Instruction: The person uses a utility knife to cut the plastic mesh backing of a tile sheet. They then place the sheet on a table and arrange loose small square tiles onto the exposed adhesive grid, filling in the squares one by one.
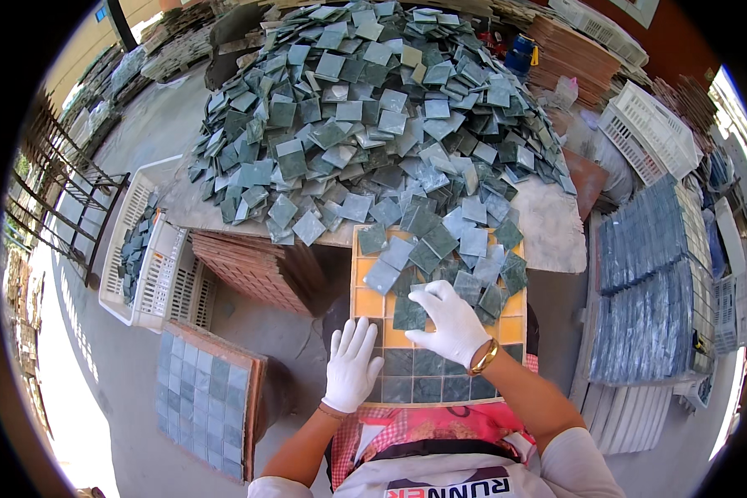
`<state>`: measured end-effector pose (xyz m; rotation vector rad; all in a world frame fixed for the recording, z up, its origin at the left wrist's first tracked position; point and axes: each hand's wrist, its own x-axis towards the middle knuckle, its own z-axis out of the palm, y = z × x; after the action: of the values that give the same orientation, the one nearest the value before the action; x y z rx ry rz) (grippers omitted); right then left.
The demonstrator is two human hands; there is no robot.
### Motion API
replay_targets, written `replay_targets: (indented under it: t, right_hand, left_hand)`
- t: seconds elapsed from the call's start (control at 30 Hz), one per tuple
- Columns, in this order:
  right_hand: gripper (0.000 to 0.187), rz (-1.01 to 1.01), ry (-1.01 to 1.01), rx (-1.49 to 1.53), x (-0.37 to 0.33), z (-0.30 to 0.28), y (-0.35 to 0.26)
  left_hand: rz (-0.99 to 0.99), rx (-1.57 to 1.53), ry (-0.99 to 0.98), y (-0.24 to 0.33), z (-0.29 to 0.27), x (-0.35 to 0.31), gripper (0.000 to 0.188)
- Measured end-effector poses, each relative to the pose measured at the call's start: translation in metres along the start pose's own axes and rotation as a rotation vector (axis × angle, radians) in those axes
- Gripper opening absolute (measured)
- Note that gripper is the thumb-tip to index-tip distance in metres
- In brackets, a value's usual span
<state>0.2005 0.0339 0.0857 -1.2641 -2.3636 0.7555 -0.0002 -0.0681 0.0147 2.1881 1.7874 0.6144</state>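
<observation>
Both my hands wear white gloves. My right hand (449, 322) pinches a green square tile (410, 314) over the orange grid tray (368, 303) that leans from my lap onto the table edge. My left hand (351, 365) lies flat with fingers spread on the tray's lower left edge, holding nothing. The bottom rows of the tray hold seated green tiles (427, 378). Loose green tiles (456, 249) lie scattered over the tray's upper part.
A big heap of green tiles (373, 108) covers the stone table (556, 236). White crates (153, 282) stand at left, one with tiles. A filled tile frame (203, 398) lies on the floor. Stacked tile sheets (647, 282) and more crates (651, 129) sit at right.
</observation>
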Motion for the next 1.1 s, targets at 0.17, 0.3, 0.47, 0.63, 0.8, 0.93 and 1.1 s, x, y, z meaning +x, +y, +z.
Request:
replay_targets:
  t: [0.17, 0.3, 0.47, 0.63, 0.8, 0.93, 1.1]
  right_hand:
    - [0.054, -0.036, 0.045, 0.064, -0.024, 0.056, -0.006]
    - [0.053, -0.007, 0.129, 0.047, -0.030, 0.039, 0.006]
    - [0.056, -0.032, 0.087, -0.221, -0.005, 0.002, 0.024]
    - [0.048, -0.054, 0.082, -0.126, 0.001, -0.006, 0.040]
    - [0.036, 0.173, 0.036, 0.267, -0.043, -0.019, 0.041]
    - [0.030, 0.209, -0.239, 0.252, -0.060, -0.017, 0.053]
    - [0.026, 0.114, -0.164, 0.187, -0.038, -0.009, 0.067]
  left_hand:
    - [-0.041, -0.061, 0.064, 0.007, -0.005, -0.014, 0.061]
    - [0.054, -0.025, 0.012, 0.015, -0.012, 0.009, 0.062]
    - [0.127, 0.154, 0.040, 0.024, -0.001, 0.046, 0.057]
    - [0.096, 0.106, 0.012, 0.028, 0.001, 0.046, 0.054]
    - [0.086, 0.056, 0.061, 0.029, -0.001, 0.044, 0.059]
    - [0.209, 0.043, 0.089, 0.041, -0.001, 0.075, 0.064]
    - [0.289, 0.105, 0.007, 0.041, -0.004, 0.113, 0.063]
